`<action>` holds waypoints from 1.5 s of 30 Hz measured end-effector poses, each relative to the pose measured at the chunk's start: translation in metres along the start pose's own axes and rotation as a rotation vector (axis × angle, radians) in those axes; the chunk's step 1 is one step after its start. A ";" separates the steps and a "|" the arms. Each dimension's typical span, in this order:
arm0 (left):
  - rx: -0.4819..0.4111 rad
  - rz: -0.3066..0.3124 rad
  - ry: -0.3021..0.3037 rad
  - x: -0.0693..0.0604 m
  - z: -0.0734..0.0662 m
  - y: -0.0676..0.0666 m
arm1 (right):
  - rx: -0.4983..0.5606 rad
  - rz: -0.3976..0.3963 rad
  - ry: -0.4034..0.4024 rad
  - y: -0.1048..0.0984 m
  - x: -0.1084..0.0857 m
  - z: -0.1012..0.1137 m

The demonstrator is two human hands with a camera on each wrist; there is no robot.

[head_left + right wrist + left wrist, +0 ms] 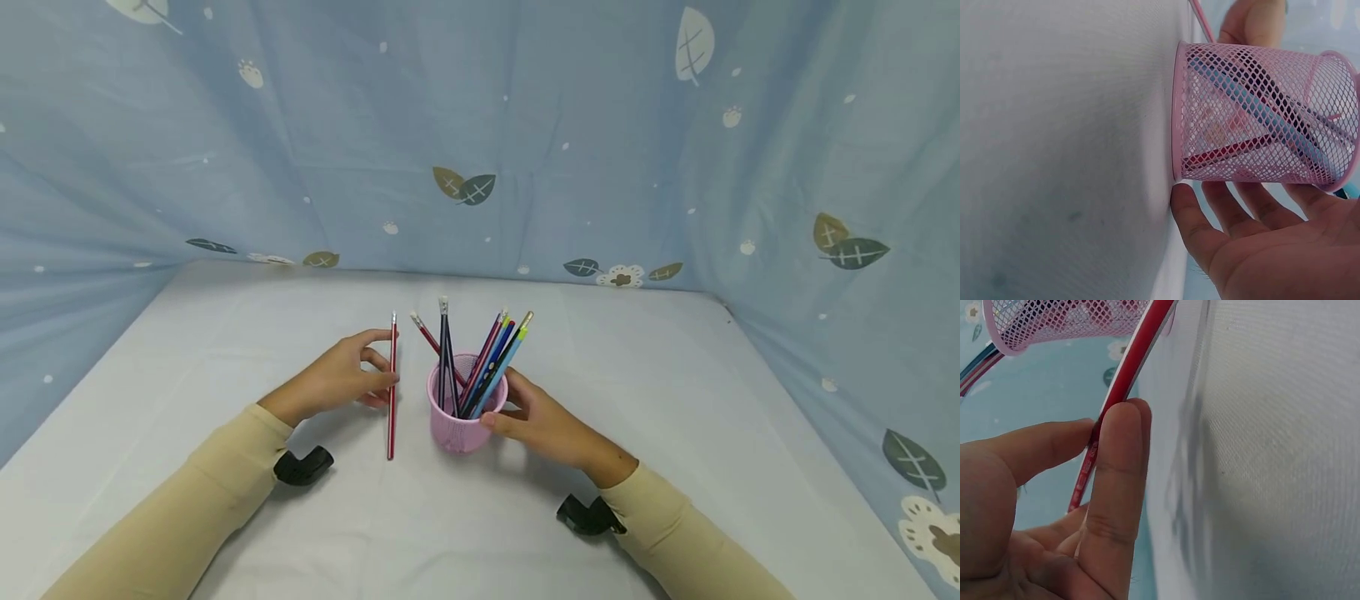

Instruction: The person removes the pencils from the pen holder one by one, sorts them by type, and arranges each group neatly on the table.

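My left hand pinches a red pencil with pale stripes between thumb and fingers. The pencil lies left of a pink mesh pencil cup, apart from it, its white eraser end pointing away from me. In the left wrist view the thumb and a finger meet across the red shaft. On the cup's right side, my right hand holds it, thumb at the rim and fingers along the mesh wall. The cup stands upright with several pencils leaning in it, dark, red, and blue ones among them.
A white cloth covers the table. Blue curtain fabric with leaf prints hangs behind and at both sides. Black wrist camera mounts jut out below each forearm.
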State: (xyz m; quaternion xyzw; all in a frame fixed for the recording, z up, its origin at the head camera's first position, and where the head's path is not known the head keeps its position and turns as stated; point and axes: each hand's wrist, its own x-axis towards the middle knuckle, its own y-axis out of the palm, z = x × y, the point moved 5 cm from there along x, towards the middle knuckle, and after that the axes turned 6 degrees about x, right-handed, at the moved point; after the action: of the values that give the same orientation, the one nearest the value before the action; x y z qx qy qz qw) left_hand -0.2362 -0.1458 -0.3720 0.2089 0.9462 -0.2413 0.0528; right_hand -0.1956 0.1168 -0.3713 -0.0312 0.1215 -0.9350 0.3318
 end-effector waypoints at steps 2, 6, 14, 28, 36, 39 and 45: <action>0.001 0.007 -0.009 0.000 0.002 0.000 | -0.005 -0.004 0.001 0.000 0.000 0.000; 0.023 0.000 -0.026 0.001 0.005 -0.001 | -0.003 -0.006 -0.002 0.000 0.000 -0.001; 0.150 -0.027 -0.084 0.001 0.012 -0.001 | -0.011 0.001 0.002 0.000 -0.001 -0.002; 0.286 -0.073 -0.082 -0.002 0.009 -0.001 | -0.005 0.003 0.010 0.001 -0.002 -0.003; 0.311 -0.078 -0.090 -0.002 0.008 -0.001 | -0.001 0.005 0.008 0.000 -0.001 -0.005; 0.310 -0.081 -0.099 -0.002 0.008 -0.002 | 0.004 0.008 0.000 0.000 0.000 -0.004; 0.323 -0.077 -0.104 -0.002 0.008 -0.002 | 0.004 0.005 -0.001 0.001 0.000 -0.003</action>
State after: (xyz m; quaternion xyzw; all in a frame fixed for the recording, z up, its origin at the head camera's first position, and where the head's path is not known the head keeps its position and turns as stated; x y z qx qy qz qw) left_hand -0.2355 -0.1524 -0.3780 0.1656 0.8985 -0.4024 0.0582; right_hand -0.1953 0.1167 -0.3746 -0.0310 0.1194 -0.9343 0.3343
